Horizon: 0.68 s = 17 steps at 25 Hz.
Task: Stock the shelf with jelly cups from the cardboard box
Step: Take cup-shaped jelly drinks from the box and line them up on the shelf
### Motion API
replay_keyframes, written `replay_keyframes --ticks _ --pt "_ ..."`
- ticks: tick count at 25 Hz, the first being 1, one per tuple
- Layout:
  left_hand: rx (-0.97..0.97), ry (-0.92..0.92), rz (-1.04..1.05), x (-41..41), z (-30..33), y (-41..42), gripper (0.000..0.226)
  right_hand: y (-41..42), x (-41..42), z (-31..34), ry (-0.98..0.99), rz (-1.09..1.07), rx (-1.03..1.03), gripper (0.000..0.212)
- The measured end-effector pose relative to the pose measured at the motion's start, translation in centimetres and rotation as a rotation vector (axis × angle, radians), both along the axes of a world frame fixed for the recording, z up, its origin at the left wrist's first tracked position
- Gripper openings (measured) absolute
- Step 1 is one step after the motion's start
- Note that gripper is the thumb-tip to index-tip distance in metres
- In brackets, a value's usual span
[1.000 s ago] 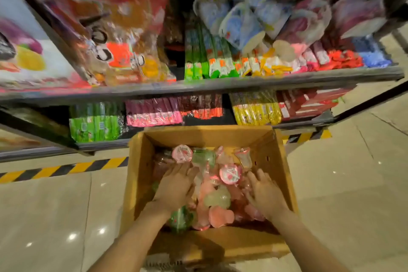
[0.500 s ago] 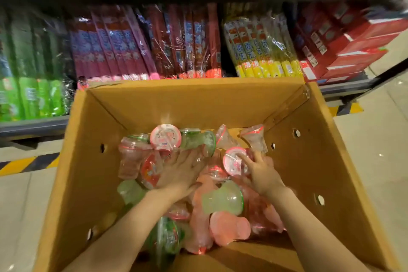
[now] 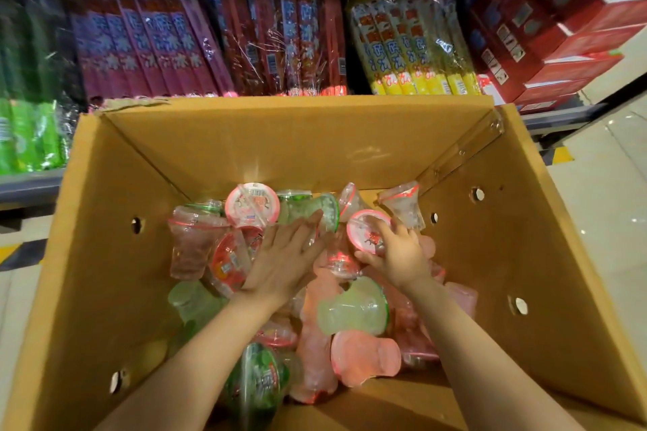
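Note:
An open cardboard box point(image 3: 287, 136) fills the view, holding several pink, green and clear jelly cups in a loose heap. My left hand point(image 3: 285, 257) lies flat on the pile with straight fingers, its tips touching a green jelly cup point(image 3: 315, 208). My right hand point(image 3: 397, 254) grips a pink-lidded jelly cup point(image 3: 366, 233) near the box's middle, fingers curled round its rim. A light green cup point(image 3: 353, 308) and a pink cup point(image 3: 364, 357) lie between my forearms. The shelf point(image 3: 31, 182) stands just behind the box.
Behind the box the shelf holds green tube packs point(image 3: 28, 129), purple and red ice-pop tube packs point(image 3: 196, 45), yellow tube packs point(image 3: 416, 45) and red cartons point(image 3: 560, 38). Tiled floor point(image 3: 602, 192) lies to the right.
The view has dropped and closed in on the box. My right hand has curled round the pink-lidded cup; my left hand has slid forward over the pile.

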State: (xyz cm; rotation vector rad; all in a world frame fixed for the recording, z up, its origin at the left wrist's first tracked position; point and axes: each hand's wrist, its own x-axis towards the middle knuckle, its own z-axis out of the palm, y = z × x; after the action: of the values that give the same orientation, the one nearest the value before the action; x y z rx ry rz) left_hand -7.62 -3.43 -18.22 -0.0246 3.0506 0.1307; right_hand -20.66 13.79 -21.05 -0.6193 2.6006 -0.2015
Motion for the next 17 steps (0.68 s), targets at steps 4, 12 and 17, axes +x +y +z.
replay_keyframes --ticks 4,12,17 --pt "0.039 0.142 0.004 0.0 -0.4 -0.2 0.076 -0.5 -0.2 -0.6 -0.017 -0.06 -0.069 0.069" --pt "0.406 0.208 0.286 0.3 -0.2 0.1 0.066 -1.4 1.2 3.0 0.08 -0.033 -0.178 0.068" --pt "0.873 0.485 0.532 0.5 5.4 0.0 0.08 -1.7 1.8 9.8 0.094 -0.188 -0.514 0.059"
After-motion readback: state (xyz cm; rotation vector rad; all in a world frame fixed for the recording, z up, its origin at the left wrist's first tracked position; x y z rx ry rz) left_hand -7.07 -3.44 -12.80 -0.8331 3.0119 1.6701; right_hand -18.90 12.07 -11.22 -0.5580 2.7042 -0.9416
